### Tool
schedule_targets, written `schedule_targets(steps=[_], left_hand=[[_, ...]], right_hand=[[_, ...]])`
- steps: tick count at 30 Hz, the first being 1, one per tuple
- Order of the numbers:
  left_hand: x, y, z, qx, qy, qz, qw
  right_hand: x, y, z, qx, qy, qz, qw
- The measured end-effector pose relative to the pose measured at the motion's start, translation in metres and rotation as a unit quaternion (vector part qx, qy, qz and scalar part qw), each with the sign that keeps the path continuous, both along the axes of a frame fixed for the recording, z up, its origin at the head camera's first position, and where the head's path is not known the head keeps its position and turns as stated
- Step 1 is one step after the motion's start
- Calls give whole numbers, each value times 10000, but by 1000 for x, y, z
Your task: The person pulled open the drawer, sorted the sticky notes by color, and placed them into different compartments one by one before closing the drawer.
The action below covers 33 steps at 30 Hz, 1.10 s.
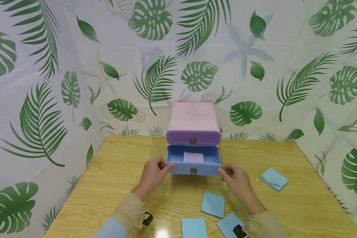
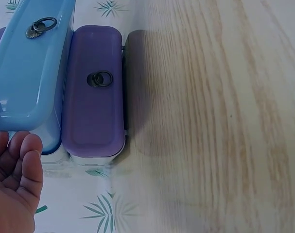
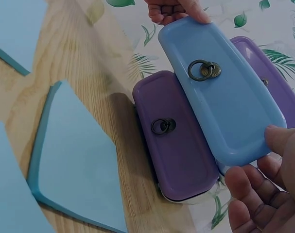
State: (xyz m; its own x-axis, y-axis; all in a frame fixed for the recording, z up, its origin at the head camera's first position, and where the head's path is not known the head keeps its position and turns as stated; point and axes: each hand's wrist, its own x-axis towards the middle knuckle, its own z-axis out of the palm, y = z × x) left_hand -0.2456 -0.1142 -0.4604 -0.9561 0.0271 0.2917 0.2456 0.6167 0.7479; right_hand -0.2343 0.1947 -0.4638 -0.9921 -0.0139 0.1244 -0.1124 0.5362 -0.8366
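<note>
A blue drawer [image 1: 179, 168] with a ring pull stands pulled out of a small pink-topped drawer cabinet [image 1: 193, 115]. My left hand [image 1: 154, 173] holds its left front corner, the thumb on the front panel and the other fingers curled at the side. At the opposite corner my right hand [image 1: 233, 177] grips in the same way, thumb on the face, as the right wrist view shows. Inside the drawer lies a pale lilac, flat-looking piece [image 1: 193, 157]; its lower part is hidden by the front panel. A purple drawer [image 1: 178, 137] above and another purple drawer [image 3: 181, 155] below are closed.
On the wooden table [image 1: 122, 158], light blue square pads [image 1: 213, 204] lie in front of the cabinet, with a blue stack [image 1: 274, 178] farther right. A leaf-patterned cloth [image 1: 107, 82] hangs behind and along both sides.
</note>
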Motion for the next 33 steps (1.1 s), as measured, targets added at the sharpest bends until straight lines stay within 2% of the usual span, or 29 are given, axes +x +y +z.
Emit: schedule_targets(steps=[24, 33], left_hand=[[-29, 0, 2, -128, -184, 71, 9997], [-38, -1, 2, -310, -231, 226, 9990]], right_hand=[[-29, 0, -1, 111, -45, 64, 9999], [-37, -2, -1, 226, -196, 56, 9995]])
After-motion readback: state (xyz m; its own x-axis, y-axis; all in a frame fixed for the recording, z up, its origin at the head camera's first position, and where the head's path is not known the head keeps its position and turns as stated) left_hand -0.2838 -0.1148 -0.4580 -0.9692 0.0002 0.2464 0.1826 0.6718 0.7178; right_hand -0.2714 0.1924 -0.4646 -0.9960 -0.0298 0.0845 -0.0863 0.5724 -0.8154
